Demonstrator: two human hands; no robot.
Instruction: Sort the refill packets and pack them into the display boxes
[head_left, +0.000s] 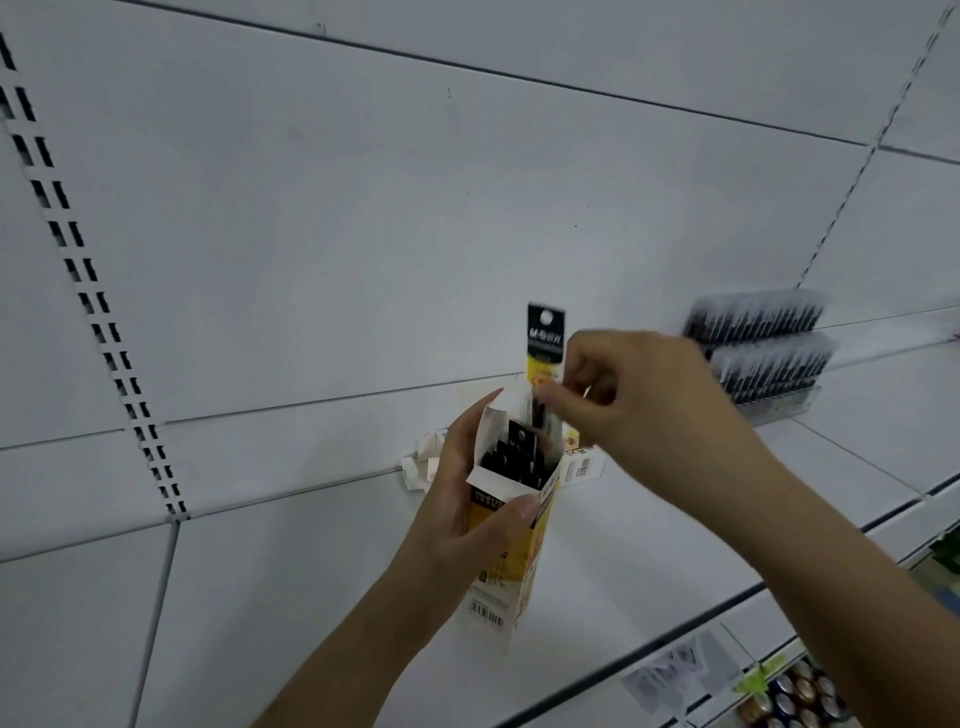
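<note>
My left hand (462, 514) grips a tall yellow and white display box (506, 566) upright, its top flaps open. Several black-topped refill packets (522, 452) stand inside it. My right hand (639, 410) pinches one black and yellow refill packet (545, 343) by its side, held upright with its lower end inside the box opening. The packet's black header with a hang hole sticks up above the box.
A white shelf (311, 597) lies under the box, with a white back panel behind. Torn white packaging and another box (579, 462) lie at the shelf's back. Trays of black pens (763, 348) stand at the right. Cans (795, 696) sit on a lower shelf.
</note>
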